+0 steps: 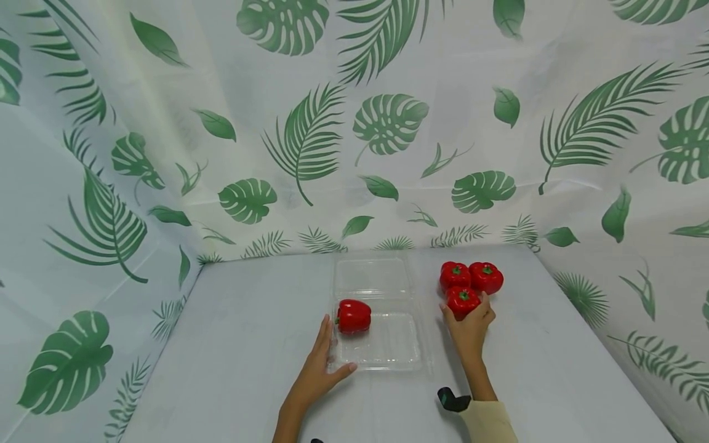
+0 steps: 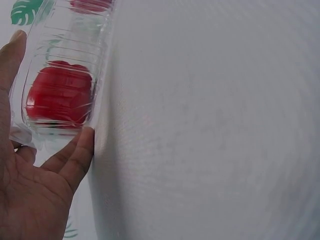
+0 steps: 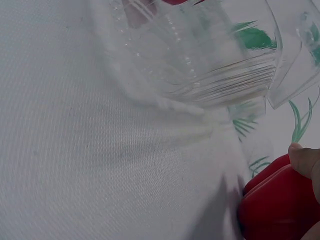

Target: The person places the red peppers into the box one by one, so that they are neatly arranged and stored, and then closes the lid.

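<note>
A clear plastic clamshell box point(image 1: 390, 344) lies with its lid folded back, and one red bell pepper point(image 1: 354, 316) rests on its side in the left part of the base. My left hand point(image 1: 317, 376) touches the left side of the box, fingers straight and thumb spread toward the front edge. The left wrist view shows that pepper point(image 2: 60, 94) through the ribbed plastic. To the right of the box, my right hand point(image 1: 471, 331) holds another red bell pepper point(image 1: 462, 300) between thumb and fingers. In the right wrist view this pepper point(image 3: 280, 202) is partly cut off.
Two more red bell peppers point(image 1: 486, 278) sit just behind the held one. The box's lid point(image 1: 372, 275) lies toward the back of the white table point(image 1: 249, 344). A leaf-printed curtain point(image 1: 388, 203) stands along the back and sides. A black device point(image 1: 453, 401) is at the right wrist.
</note>
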Available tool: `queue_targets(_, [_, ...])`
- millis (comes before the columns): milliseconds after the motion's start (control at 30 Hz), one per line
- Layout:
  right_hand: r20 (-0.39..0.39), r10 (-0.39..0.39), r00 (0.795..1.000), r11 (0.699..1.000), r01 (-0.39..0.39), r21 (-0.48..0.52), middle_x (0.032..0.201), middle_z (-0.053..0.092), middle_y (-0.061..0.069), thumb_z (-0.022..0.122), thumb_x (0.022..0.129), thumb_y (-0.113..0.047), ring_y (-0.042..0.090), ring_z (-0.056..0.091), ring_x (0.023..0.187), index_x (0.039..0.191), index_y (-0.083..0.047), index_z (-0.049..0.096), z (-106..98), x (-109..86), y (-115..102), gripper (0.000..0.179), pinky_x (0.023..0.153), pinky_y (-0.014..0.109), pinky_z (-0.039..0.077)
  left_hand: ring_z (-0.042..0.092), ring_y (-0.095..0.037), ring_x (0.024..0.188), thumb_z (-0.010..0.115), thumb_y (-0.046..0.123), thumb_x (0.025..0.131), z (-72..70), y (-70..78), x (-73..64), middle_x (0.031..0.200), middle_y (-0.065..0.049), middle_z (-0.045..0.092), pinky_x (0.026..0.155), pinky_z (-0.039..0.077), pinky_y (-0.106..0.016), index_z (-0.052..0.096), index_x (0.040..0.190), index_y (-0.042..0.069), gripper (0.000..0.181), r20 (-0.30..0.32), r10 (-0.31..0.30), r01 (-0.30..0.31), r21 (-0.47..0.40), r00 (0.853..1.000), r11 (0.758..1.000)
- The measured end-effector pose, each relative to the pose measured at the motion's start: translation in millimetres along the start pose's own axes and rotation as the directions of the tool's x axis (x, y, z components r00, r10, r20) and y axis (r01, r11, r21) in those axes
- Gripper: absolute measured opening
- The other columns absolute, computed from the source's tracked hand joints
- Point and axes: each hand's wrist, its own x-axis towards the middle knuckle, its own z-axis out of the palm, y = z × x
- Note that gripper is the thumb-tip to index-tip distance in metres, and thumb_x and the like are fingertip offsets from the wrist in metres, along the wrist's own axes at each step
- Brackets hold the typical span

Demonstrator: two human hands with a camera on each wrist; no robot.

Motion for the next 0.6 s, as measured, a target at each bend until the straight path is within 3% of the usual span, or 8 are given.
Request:
queue_targets(267, [0.007, 0.001, 1.000, 1.000, -0.001, 0.018, 0.148, 0.020, 0.030, 0.076, 0.082, -0.014, 0.045, 0.025, 0.140, 0.152, -0.003, 0.008, 1.4, -0.8, 2.1, 0.098, 0.107, 0.068, 0.035, 0.025, -0.032, 0.149, 0.074, 0.047, 0.083, 0.2, -1.8, 0.5, 0.166, 0.003, 0.003, 0.101, 0.048, -0.048, 0.009, 0.158, 0.015, 0.105, -0.012, 0.007, -0.007, 0.016, 1.000, 1.000])
queue_targets(600, [0.007, -0.016, 1.000, 0.999, 0.016, 0.045, 0.147, 0.027, 0.026, 0.076, 0.080, -0.008, 0.042, 0.027, 0.141, 0.146, 0.000, 0.016, 0.4, -2.7, 3.9, 0.089, 0.113, 0.064, 0.031, 0.022, -0.028, 0.150, 0.073, 0.050, 0.082, 0.2, -1.2, 1.5, 0.166, 0.007, 0.001, 0.104, 0.046, -0.048, 0.007, 0.159, 0.021, 0.106, -0.003, -0.023, 0.023, 0.025, 1.000, 0.999])
